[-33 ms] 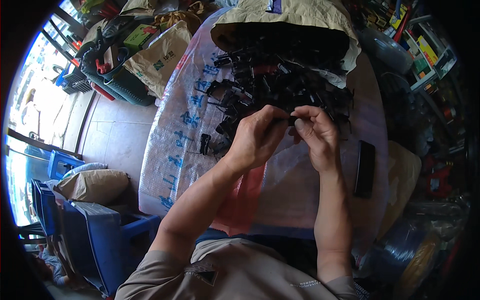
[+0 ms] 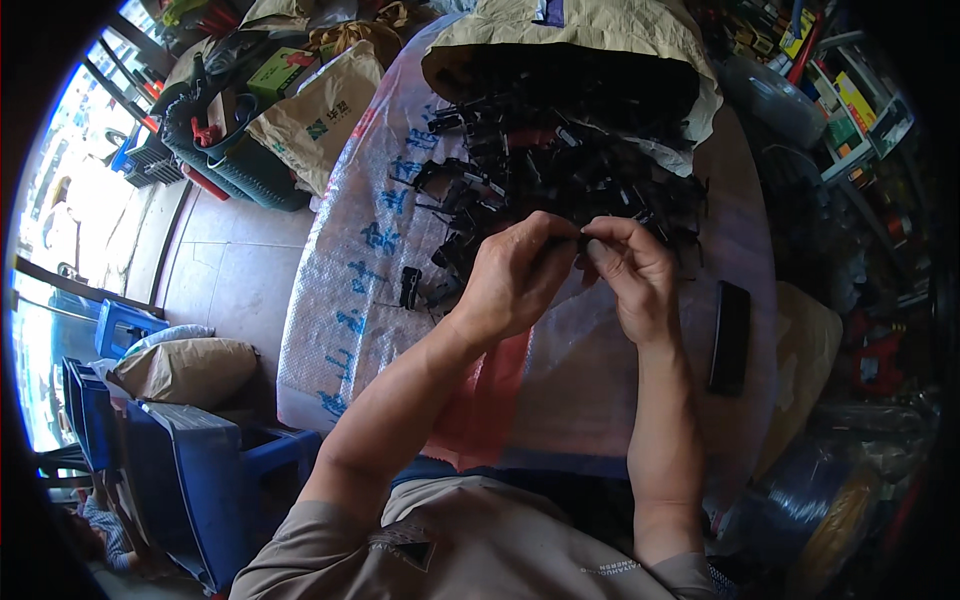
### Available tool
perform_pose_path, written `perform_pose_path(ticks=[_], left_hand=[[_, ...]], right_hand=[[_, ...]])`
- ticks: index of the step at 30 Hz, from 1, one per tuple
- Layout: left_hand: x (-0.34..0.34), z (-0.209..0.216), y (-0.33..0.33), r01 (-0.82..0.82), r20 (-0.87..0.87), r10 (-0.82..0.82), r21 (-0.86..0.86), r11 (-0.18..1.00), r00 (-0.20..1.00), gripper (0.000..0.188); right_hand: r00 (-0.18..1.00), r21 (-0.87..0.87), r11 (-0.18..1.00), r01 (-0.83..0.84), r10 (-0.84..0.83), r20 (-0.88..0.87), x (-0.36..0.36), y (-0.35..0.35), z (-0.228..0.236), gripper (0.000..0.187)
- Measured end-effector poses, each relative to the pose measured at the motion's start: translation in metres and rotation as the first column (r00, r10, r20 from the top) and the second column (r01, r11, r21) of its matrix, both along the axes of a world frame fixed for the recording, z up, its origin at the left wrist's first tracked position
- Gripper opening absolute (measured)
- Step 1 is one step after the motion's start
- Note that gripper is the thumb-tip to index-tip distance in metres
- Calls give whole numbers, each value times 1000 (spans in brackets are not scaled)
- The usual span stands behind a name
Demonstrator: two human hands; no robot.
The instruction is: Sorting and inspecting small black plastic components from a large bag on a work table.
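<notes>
My left hand (image 2: 512, 275) and my right hand (image 2: 638, 275) meet over the front of a pile of black plastic parts (image 2: 490, 175). Both are closed, fingertips pinched on a small black part (image 2: 583, 243), mostly hidden by the fingers. Its exact kind does not show. The pile spills from the mouth of a paper sack (image 2: 590, 28) lying at the far side. One black plastic piece (image 2: 410, 288) lies apart, left of my left hand. Beneath my forearms, a red plastic strip (image 2: 485, 400) crosses the woven plastic sheet (image 2: 325, 330) that covers the work surface.
A black phone (image 2: 730, 338) lies on the sheet to the right. Blue plastic stools (image 2: 190, 480) and a full paper sack (image 2: 190, 370) stand at left. Farther off are a dark green bin (image 2: 245, 165) and a paper bag (image 2: 320, 125). Shelves (image 2: 860, 110) crowd the right side.
My right fingertips have drawn slightly closer to my left ones, and less of the small black part shows between them. The rest looks the same.
</notes>
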State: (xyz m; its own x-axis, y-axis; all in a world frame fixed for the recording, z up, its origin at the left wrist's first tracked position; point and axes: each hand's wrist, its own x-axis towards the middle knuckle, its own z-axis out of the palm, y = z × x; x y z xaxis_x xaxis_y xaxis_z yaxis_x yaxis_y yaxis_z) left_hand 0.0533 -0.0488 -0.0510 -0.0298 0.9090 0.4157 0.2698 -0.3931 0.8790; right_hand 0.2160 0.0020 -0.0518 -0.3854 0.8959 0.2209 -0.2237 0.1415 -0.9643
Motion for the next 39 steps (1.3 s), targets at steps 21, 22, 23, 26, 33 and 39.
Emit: perform_pose_path(ticks=[21,22,23,26,33,39], left_hand=[[16,-9,1,-115,30,113,78,990,993,5],[15,-10,1,-119,46,116,73,990,992,5],[13,-10,1,-123,45,120,74,990,992,5],[6,-5,2,254,621,-66,-220,942,781,14],[-3,9,1,376,587,-91,-384,843,804,23],[-15,6,-1,262,254,-166,-410,874,953,37]], right_hand=[[999,82,996,-33,34,-16,3,1,-7,11],[998,42,997,-69,69,-10,4,2,-6,12],[994,1,994,-105,105,-6,5,2,-5,13],[988,-67,988,-142,146,58,9,0,9,13],[953,5,989,-147,140,268,24,5,8,14],[915,-116,959,-258,281,288,20,4,8,11]])
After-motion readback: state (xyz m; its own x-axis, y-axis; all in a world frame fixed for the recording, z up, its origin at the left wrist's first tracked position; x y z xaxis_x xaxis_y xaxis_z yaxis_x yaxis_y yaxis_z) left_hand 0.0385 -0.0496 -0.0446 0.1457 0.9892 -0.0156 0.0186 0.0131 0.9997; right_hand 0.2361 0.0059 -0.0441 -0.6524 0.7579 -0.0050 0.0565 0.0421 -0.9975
